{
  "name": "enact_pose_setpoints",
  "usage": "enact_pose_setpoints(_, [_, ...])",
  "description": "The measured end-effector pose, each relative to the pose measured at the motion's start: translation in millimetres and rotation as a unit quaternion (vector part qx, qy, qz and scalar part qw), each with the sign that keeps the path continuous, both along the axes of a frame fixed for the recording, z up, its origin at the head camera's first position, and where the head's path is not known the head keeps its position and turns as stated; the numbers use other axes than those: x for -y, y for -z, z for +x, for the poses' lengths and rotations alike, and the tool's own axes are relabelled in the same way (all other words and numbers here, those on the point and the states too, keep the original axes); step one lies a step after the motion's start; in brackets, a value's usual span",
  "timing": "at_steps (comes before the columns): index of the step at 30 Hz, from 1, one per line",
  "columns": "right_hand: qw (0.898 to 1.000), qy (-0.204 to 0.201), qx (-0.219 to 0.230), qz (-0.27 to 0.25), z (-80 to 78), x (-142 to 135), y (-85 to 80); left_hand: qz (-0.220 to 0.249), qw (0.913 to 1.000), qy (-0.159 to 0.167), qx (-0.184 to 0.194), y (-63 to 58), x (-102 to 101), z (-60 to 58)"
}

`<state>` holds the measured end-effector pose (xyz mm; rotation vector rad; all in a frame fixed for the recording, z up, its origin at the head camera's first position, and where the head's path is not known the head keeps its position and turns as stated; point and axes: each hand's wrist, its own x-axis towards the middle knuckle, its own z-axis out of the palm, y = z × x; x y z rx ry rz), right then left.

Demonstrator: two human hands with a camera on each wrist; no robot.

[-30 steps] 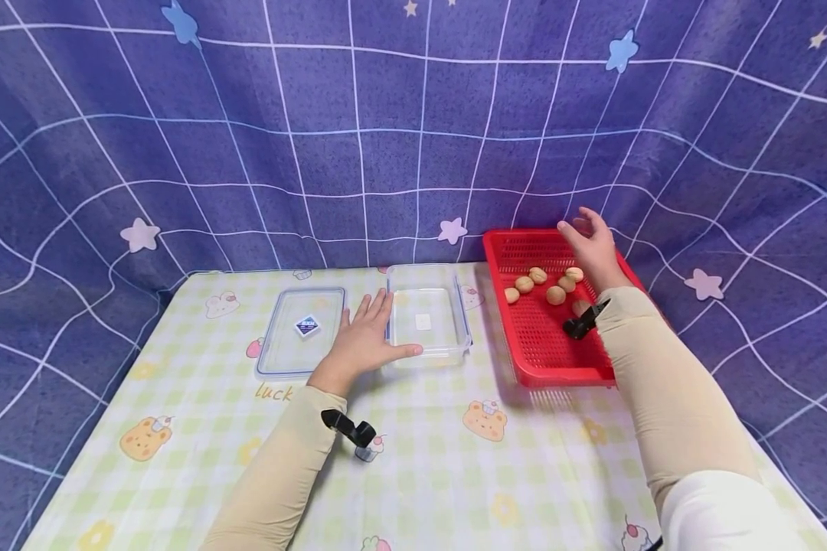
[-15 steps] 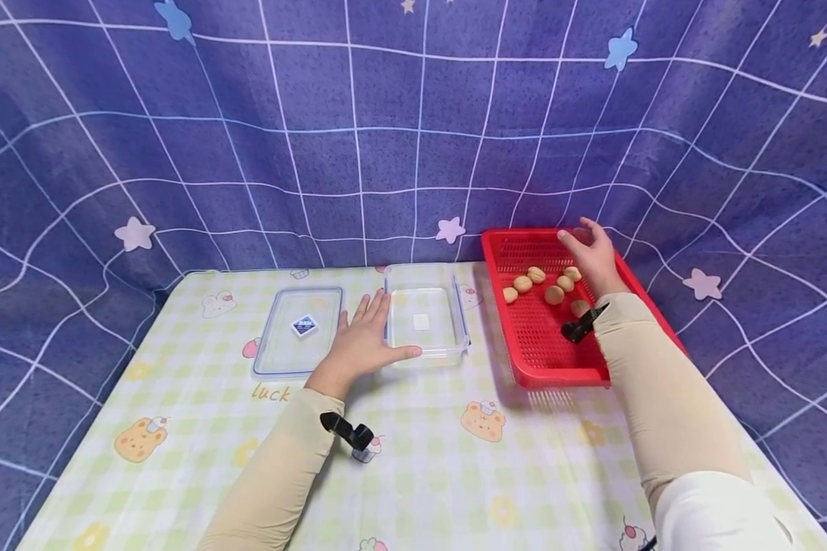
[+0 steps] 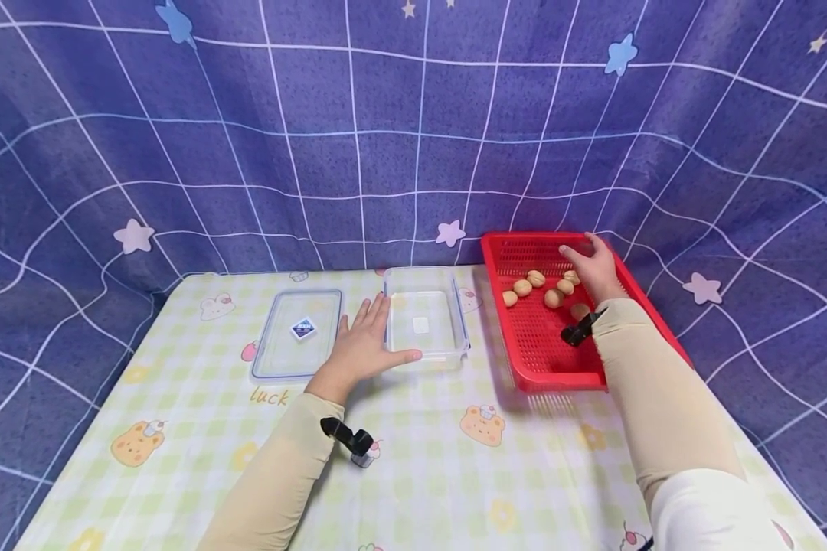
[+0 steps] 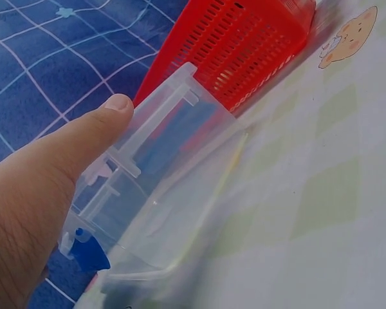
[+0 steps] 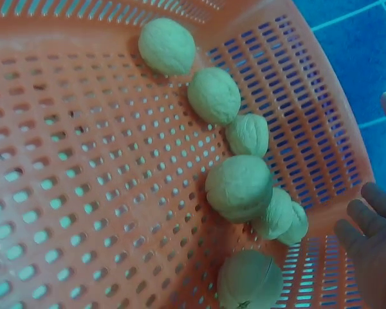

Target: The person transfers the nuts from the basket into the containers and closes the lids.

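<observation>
My left hand (image 3: 361, 344) rests at the left side of a clear plastic food container (image 3: 448, 353), fingers spread and straight. In the left wrist view its thumb (image 4: 100, 132) lies along the container's rim, above a blue clip (image 4: 89, 250). My right hand (image 3: 596, 272) is over the far right part of a red plastic basket (image 3: 544, 379), thumb and fingers apart, holding nothing that I can see. Several walnuts (image 5: 238, 187) lie in that basket. In the right wrist view the fingers are beside the basket's rim, apart from the walnuts.
A clear lid (image 3: 299, 356) with a blue edge and a blue-and-white label lies flat left of the container. All stand on a checked tablecloth (image 3: 413, 474) with cartoon prints. Behind the table hangs a blue curtain (image 3: 393, 168) with a grid and stars.
My right hand has come down lower over the basket, its fingers now nearer to the walnuts. My left hand stays in place at the container. The walnuts have not moved.
</observation>
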<state>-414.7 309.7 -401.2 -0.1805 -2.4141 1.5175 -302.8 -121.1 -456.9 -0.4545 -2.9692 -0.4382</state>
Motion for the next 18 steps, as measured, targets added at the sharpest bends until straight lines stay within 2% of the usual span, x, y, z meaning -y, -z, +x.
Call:
enact_pose_setpoints(5, [1.0, 0.001, 0.02, 0.01, -0.7, -5, 5.1, 0.012, 0.9999, -0.002, -0.003, 0.6, 0, 1.9])
enact_pose_setpoints(10, [0.999, 0.0, 0.035, 0.032, -2.2, -8, 9.9, 0.003, 1.0, -0.003, -0.001, 0.1, 0, 2.8])
enact_pose_setpoints(18, [0.996, -0.001, 0.045, 0.072, -12.7, -13, 19.9, 0.012, 0.9999, -0.007, 0.0, 0.5, 0, 1.8])
